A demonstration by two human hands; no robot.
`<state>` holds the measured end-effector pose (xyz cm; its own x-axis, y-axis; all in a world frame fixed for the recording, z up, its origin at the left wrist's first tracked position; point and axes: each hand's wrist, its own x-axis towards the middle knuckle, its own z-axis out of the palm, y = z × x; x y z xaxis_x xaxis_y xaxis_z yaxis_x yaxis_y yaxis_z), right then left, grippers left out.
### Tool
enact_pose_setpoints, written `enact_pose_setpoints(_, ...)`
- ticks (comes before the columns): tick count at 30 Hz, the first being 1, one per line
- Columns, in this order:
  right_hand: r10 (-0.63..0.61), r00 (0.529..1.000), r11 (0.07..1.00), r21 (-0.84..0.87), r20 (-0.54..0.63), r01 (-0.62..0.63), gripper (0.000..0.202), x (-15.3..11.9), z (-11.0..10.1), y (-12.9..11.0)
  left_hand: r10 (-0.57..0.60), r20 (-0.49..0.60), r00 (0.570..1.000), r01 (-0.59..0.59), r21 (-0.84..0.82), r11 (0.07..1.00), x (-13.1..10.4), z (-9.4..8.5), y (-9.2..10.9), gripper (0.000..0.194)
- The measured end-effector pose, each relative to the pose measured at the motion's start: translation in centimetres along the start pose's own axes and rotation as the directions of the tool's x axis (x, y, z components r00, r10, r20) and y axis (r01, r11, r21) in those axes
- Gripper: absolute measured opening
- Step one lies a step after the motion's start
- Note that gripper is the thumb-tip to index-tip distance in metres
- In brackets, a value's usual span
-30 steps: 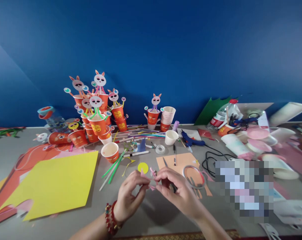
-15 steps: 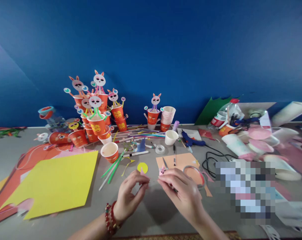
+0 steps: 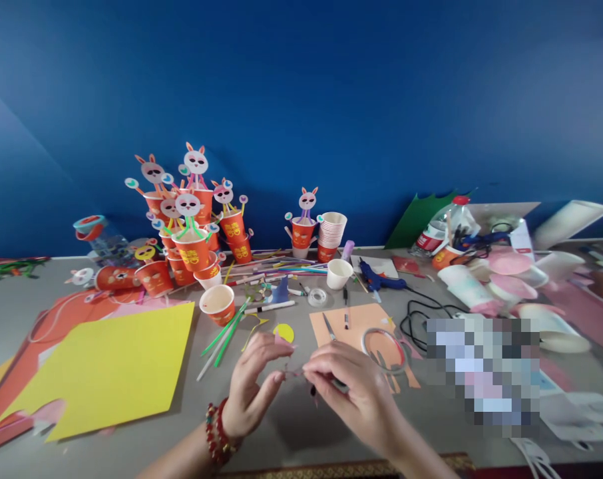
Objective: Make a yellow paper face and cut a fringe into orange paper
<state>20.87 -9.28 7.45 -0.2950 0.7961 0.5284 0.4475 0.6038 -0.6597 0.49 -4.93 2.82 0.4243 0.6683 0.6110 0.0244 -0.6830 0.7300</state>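
My left hand (image 3: 254, 386), with red bead bracelets at the wrist, is curled, and a small pink paper scrap (image 3: 284, 341) shows at its fingertips. My right hand (image 3: 354, 386) is closed in a pinch beside it. Between the two sets of fingertips runs a thin pinkish strip (image 3: 295, 372); its exact kind is hard to make out. A small dark spot shows below the right fingertips. Past the right knuckles, scissor blades (image 3: 329, 326) lie over an orange paper sheet (image 3: 366, 316); their handles are hidden. A yellow paper circle (image 3: 284, 331) lies just beyond the left hand.
Red paper cups with rabbit figures (image 3: 192, 246) stand at the back left. A yellow sheet (image 3: 116, 366) covers the left side. A tape ring (image 3: 384, 349), a blue glue gun (image 3: 379, 276) with black cord and a pile of painted cups (image 3: 511, 286) are on the right.
My hands have come closer together, and the right fingertips have moved left and slightly down. The pink piece at the right fingertips has turned downward, and a thin strip now spans between the hands.
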Motion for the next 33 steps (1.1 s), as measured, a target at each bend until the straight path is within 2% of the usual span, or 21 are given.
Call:
enact_pose_setpoints(2, 0.056, 0.998, 0.996, 0.062, 0.007, -0.056, 0.012, 0.0, 0.3, -0.1, -0.028, 0.062, 0.998, 0.032, -0.059, 0.998, 0.0, -0.1, 0.0, 0.031)
enact_pose_setpoints(5, 0.158, 0.987, 0.974, 0.163, 0.0, -0.156, 0.013, 0.1, 0.5, 0.0, -0.189, 0.089, 0.978, 0.206, -0.282, 0.937, -0.1, 0.2, -0.3, 0.032)
enact_pose_setpoints(8, 0.309, 0.951, 0.891, 0.344, 0.016, -0.296, 0.017, 0.1, 0.8, 0.3, -0.386, 0.108, 0.916, 0.371, -0.591, 0.716, -0.2, 0.9, -1.1, 0.028)
enact_pose_setpoints(10, 0.396, 0.918, 0.799, 0.484, 0.023, -0.356, 0.019, 0.1, 1.2, 0.8, -0.448, 0.13, 0.884, 0.406, -0.687, 0.603, -0.2, 1.2, -1.5, 0.025)
enact_pose_setpoints(11, 0.424, 0.905, 0.76, 0.537, 0.019, -0.367, 0.021, 0.1, 1.5, 1.0, -0.449, 0.12, 0.885, 0.4, -0.689, 0.604, -0.1, 1.3, -1.7, 0.024)
enact_pose_setpoints(13, 0.448, 0.894, 0.727, 0.581, 0.003, -0.366, 0.022, 0.0, 2.3, 1.4, -0.399, 0.074, 0.914, 0.359, -0.608, 0.708, 0.1, 1.4, -1.6, 0.023)
enact_pose_setpoints(16, 0.441, 0.896, 0.778, 0.518, -0.049, -0.355, 0.021, -0.3, 3.7, 1.7, -0.262, -0.007, 0.965, 0.239, -0.387, 0.891, 0.4, 1.4, -1.0, 0.024)
enact_pose_setpoints(18, 0.41, 0.906, 0.839, 0.433, -0.106, -0.329, 0.018, -0.5, 4.4, 1.6, -0.196, -0.043, 0.98, 0.179, -0.256, 0.95, 0.5, 1.3, -0.7, 0.022)
enact_pose_setpoints(22, 0.253, 0.938, 0.961, 0.176, -0.239, -0.214, 0.009, -0.9, 5.1, 1.4, -0.118, -0.079, 0.99, 0.113, -0.068, 0.991, 0.2, 1.2, -0.6, 0.021)
enact_pose_setpoints(26, 0.106, 0.95, 0.994, 0.002, -0.294, -0.11, 0.009, -1.4, 5.2, 1.6, -0.063, -0.121, 0.991, 0.065, 0.01, 0.998, 0.1, 1.2, -0.6, 0.018)
enact_pose_setpoints(30, 0.12, 0.954, 0.992, 0.005, -0.276, -0.123, 0.009, -1.5, 5.2, 1.7, -0.065, -0.113, 0.991, 0.066, 0.011, 0.998, 0.4, 1.2, -0.4, 0.014)
enact_pose_setpoints(33, 0.163, 0.955, 0.987, 0.047, -0.248, -0.157, 0.01, -1.4, 5.0, 1.5, -0.119, -0.11, 0.987, 0.119, -0.005, 0.993, 0.3, 1.3, -0.6, 0.01)
